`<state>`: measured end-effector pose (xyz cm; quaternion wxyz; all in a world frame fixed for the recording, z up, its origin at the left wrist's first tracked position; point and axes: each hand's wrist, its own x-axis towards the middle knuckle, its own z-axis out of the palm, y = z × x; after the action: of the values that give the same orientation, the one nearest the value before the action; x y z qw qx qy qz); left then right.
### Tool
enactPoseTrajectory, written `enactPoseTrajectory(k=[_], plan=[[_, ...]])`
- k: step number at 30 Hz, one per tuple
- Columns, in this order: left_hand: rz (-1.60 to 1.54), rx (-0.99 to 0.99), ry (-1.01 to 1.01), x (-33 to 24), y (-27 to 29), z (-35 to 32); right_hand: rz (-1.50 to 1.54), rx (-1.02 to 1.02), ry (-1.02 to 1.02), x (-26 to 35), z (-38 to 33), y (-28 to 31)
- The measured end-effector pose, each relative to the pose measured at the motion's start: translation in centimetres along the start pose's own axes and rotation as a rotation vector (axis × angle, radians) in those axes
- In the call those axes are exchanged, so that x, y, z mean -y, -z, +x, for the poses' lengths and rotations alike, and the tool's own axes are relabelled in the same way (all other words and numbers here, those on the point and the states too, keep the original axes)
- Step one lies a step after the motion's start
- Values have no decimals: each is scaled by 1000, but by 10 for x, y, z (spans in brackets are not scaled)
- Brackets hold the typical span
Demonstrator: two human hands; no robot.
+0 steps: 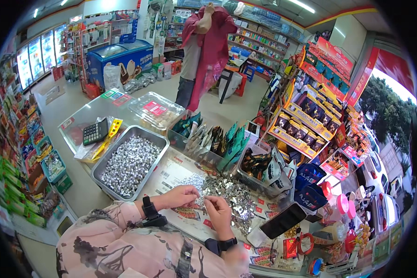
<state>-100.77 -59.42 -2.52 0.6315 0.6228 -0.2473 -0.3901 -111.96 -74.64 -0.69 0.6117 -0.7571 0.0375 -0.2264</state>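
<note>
My left hand (181, 196) and my right hand (219, 214) are close together over the counter, fingertips nearly meeting. The fingers of both are pinched; whatever they hold is too small to make out. Just beyond them lies a small heap of white-silver bits (190, 183). Beside it, to the right, spreads a pile of shiny flat silver metal pieces (234, 197). At my left stands a rectangular metal tray (96, 172), filled with many small silvery pieces (130, 164) of the same shine.
A calculator (95, 132) and a clear-lidded box (156, 109) sit behind the tray. Packets stand in clear bins (207, 155) along the far edge. A phone (283, 219) leans at the right. Across the counter, a person (192, 60) holds up a dark red sheet (213, 60).
</note>
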Motion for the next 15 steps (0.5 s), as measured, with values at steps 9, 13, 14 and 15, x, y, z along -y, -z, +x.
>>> enactPoseTrajectory(k=[9, 13, 14, 15], plan=[[6, 7, -11, 1, -3, -2, 59, 37, -91, -3, -2, 2], [60, -3, -18, -2, -2, -3, 79, 32, -111, -6, 0, 1], [47, -3, -14, -2, -2, -3, 61, 27, -90, -6, 0, 1], [35, -4, -11, -1, -2, -2, 42, 22, -70, -7, 0, 0]])
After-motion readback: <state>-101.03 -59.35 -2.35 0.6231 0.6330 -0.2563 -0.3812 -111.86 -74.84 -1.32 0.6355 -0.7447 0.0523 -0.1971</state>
